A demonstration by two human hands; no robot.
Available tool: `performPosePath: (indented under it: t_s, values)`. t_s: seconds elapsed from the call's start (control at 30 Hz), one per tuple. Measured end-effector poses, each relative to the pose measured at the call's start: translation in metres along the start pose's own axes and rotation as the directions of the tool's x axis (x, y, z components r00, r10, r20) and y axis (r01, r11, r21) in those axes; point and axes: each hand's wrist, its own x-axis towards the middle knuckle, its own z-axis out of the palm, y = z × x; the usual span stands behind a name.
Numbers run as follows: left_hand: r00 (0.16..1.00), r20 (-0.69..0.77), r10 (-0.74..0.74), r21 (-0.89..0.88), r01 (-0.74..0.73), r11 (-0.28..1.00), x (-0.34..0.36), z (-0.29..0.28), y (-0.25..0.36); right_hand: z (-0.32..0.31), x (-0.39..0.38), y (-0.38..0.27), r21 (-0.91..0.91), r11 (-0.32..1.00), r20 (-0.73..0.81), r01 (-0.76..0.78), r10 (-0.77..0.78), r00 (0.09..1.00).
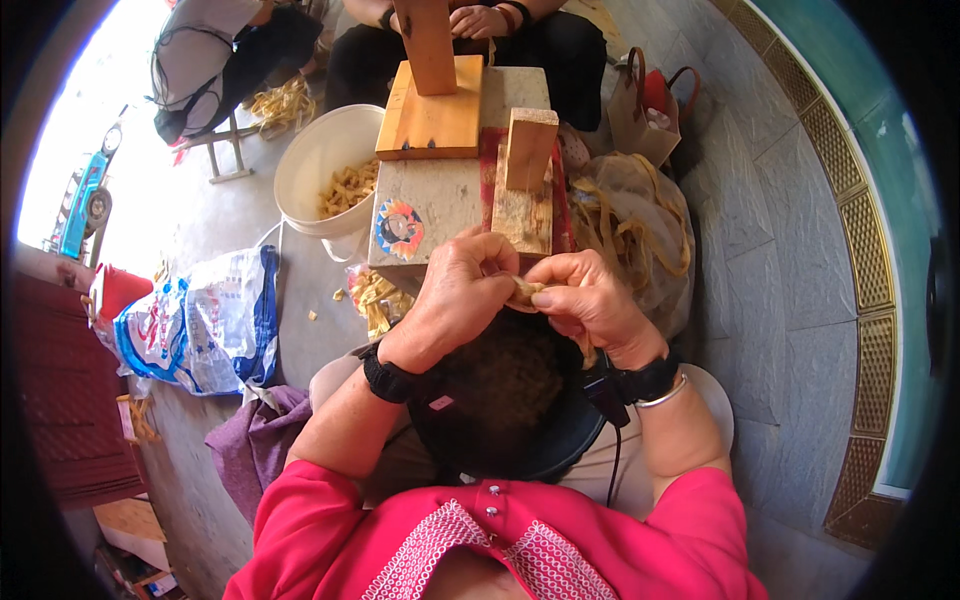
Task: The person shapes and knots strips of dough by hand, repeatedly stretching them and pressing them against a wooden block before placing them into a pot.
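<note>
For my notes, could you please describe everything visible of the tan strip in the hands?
The partly hidden tan strip looks thin, soft and crumpled; its material is unclear. The left hand and right hand pinch it near the far edge of the dark tub; its apparent end hangs below the right hand.

The left hand [462, 290] and right hand [595, 305] cover part of the pale strip [524, 292], so its full shape is unclear. Contents of the dark basin [478, 462] are too dim to identify. The upper edge cuts off the wooden post [428, 50] and the co-worker [562, 55]. Glare blurs everything around the blue vehicle [86, 207].
</note>
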Motion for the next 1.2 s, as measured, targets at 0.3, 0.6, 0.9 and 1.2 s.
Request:
performPosePath:
  t_s: [0.3,0.6,0.9,1.2]
  values:
    - [0.966,0.030,0.256,0.033,-0.257,0.966,0.000,-0.006,0.014,0.003,0.009,0.013,0.351,0.930,-0.091,0.108,-0.080,0.993]
    - [0.914,0.365,-0.176,-0.112,0.231,0.966,0.008,-0.015,0.015,0.004,0.012,0.014,-0.085,0.977,-0.187,0.197,-0.210,0.960]
    - [0.834,0.544,-0.088,-0.741,0.527,0.416,0.000,-0.040,0.001,-0.027,-0.015,-0.010,-0.280,0.897,-0.137,0.342,-0.390,0.911]
    - [0.845,0.526,0.098,0.070,-0.157,0.985,0.000,-0.028,0.013,-0.010,-0.003,0.001,-0.484,0.834,-0.095,0.264,-0.350,0.932]
